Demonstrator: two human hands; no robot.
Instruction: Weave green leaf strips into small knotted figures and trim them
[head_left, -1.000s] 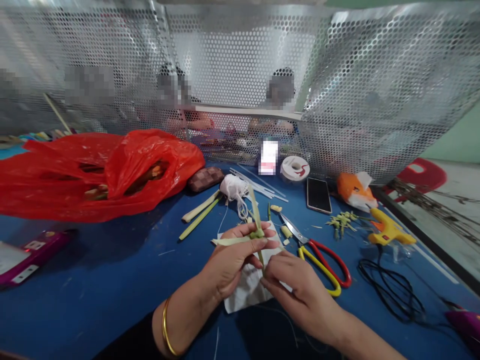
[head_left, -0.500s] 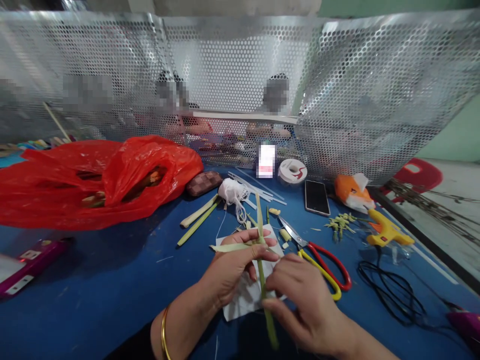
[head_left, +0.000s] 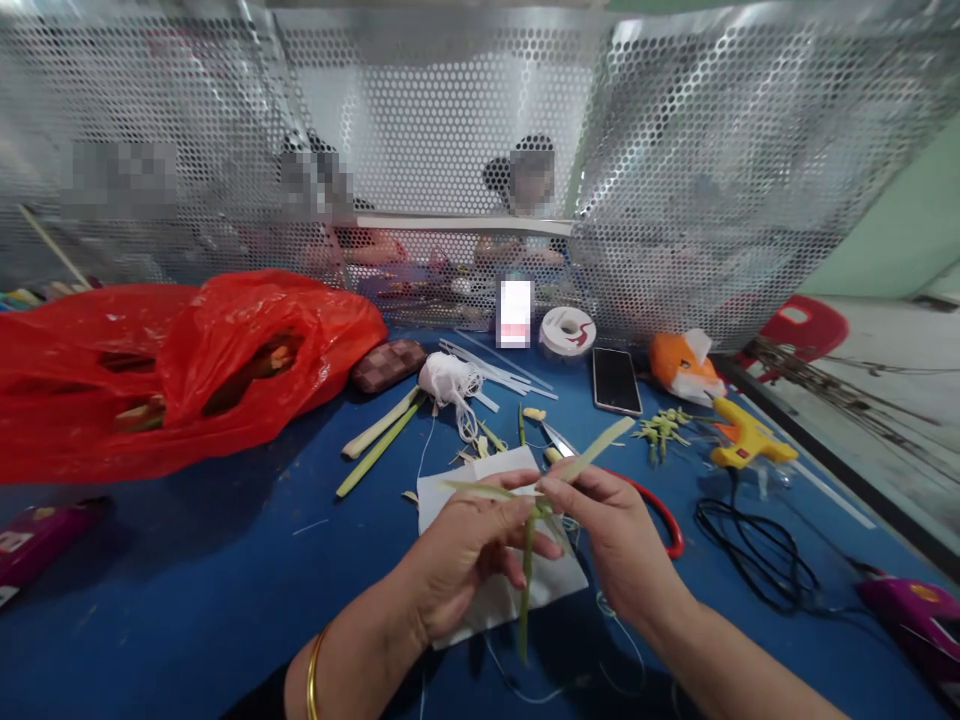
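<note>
Above a white sheet [head_left: 559, 590], my left hand [head_left: 472, 545] pinches pale green leaf strips [head_left: 526, 600] where they cross. One strip points left, and another hangs down toward me. My right hand [head_left: 619, 520] is closed, thumb against fingers, on the strip slanting to the upper right [head_left: 604, 445]. The fingers of both hands nearly meet at the crossing, which they partly cover. Just beyond my right hand lie scissors [head_left: 667, 520] with a red handle loop showing, the rest partly hidden. Thin loose thread [head_left: 525, 695] trails on the blue table below.
A red plastic bag [head_left: 300, 330] fills the left. Stalks [head_left: 379, 450], white yarn [head_left: 448, 378], a ribbon roll [head_left: 568, 332] and a phone [head_left: 617, 381] lie farther back. On the right are a yellow glue gun [head_left: 750, 435] and its black cable [head_left: 757, 560]. A perforated metal screen [head_left: 450, 120] stands behind.
My right hand has moved up from the hanging strip to the crossing. The strip that pointed straight away from me now slants to the upper right. The view has shifted slightly.
</note>
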